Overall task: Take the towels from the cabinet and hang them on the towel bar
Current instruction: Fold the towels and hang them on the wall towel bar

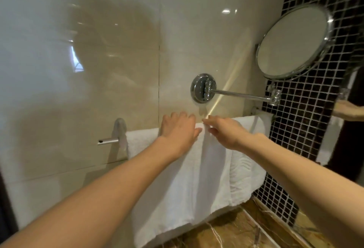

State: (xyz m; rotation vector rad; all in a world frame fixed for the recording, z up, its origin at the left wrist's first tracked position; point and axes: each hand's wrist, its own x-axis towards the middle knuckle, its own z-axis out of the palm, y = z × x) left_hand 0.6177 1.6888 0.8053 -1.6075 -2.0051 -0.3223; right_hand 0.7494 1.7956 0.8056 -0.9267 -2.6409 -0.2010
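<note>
Two bare forearms come in from the bottom corners, left arm from lower left, right arm from lower right, both reaching fwd to the wall.

Below & between them, a brown marble-veined tabletop [232,230] runs along the base of the wall.

Large white terry towel [189,178] hangs folded over the bar, its lower edge close above the tabletop. Just to its right, overlapping w/ it, a second white towel w/ a wavy embossed pattern [246,171] hangs on the same bar; its bottom edge sits higher.

Left hand [178,129] lies palm-down on the top fold of the large towel, fingers spread & flat, not clenched, pressing rather than gripping. Right hand [224,131] is just beside it, thumb & forefinger pinched on the top edge of the large towel at the bar, other fingers loose.

Chrome towel bar [108,140] is mostly hidden under cloth; only its left end stub & wall bracket show, at the left edge of the large towel.

Behind: glossy beige tiled wall [98,50]. Above the hands, a round chrome wall mount [202,88] carries a horizontal arm to a round chrome-rimmed swivel mirror [293,42], upper right, in front of a black mosaic tile strip [307,121].
</note>
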